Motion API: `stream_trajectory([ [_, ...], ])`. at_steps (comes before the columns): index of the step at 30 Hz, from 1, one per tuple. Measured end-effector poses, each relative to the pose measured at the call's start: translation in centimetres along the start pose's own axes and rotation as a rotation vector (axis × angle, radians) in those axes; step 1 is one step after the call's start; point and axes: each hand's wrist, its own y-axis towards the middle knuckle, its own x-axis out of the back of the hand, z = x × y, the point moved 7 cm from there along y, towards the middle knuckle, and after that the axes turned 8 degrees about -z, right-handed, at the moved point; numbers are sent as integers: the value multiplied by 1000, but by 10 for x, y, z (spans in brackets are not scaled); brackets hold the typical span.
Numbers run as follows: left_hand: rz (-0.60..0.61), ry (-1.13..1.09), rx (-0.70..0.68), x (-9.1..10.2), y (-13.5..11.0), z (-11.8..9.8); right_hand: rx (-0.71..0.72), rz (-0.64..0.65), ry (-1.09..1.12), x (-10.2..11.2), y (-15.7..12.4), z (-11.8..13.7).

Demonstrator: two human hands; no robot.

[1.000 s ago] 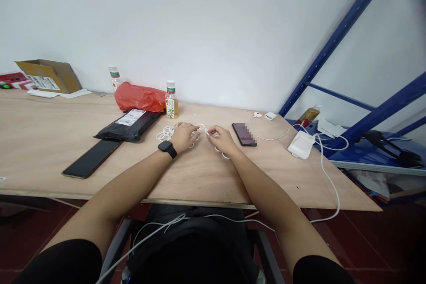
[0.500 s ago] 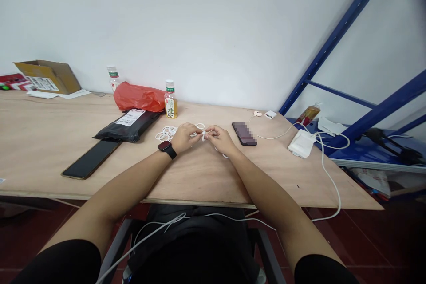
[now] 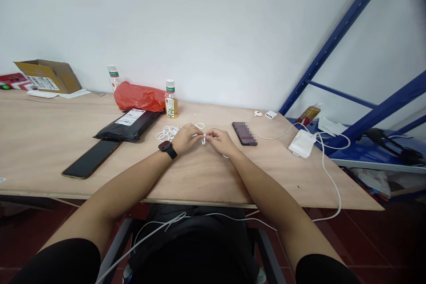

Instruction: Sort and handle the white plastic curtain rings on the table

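Note:
My left hand [image 3: 186, 138], with a dark watch on its wrist, is closed in a pinch at the middle of the table. Facing it, my right hand [image 3: 219, 140] pinches from the other side, the fingertips of both hands almost meeting. Between them is a small white loop [image 3: 203, 140], its lower end hanging below the fingers; its upper part is hidden. Several white rings [image 3: 166, 133] lie in a loose heap just left of my left hand. A single white ring [image 3: 199, 126] rests behind the fingers, and a bit of another shows beside my right wrist.
Behind my hands stands a drink bottle [image 3: 171, 100], beside a red plastic bag [image 3: 138, 96] and a black parcel [image 3: 128, 125]. One phone [image 3: 91, 158] lies at left, another phone [image 3: 244, 133] at right. A white charger box [image 3: 301, 143] with cables sits near the right edge.
My fingertips have shifted slightly around the white loop, and its lower end now shows more plainly beneath them. My arms stay almost where they were.

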Motion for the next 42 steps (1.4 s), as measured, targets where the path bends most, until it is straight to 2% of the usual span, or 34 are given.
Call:
stream_trajectory([
  [4, 3, -27, -31, 1, 0, -3, 28, 15, -66, 1, 0, 1],
  [11, 44, -36, -6, -1, 1, -1, 69, 27, -81, -1, -1, 2],
  [17, -18, 68, 7, 3, 3, -2, 86, 2, -148, 10, 7, 4],
  [20, -83, 102, 51, 12, 4, 3, 74, -40, -349, 25, 13, -10],
  [24, -134, 173, 121, 23, 4, 14, -32, 18, -568, 38, 17, -40],
  [32, -25, 435, 250, 20, 0, 29, -121, 89, -822, 44, 15, -55],
  [37, 49, 481, 301, 13, -4, 40, -140, 101, -841, 45, 14, -60],
  [42, 29, 458, 287, 9, -8, 44, -156, 64, -798, 48, 14, -58],
])
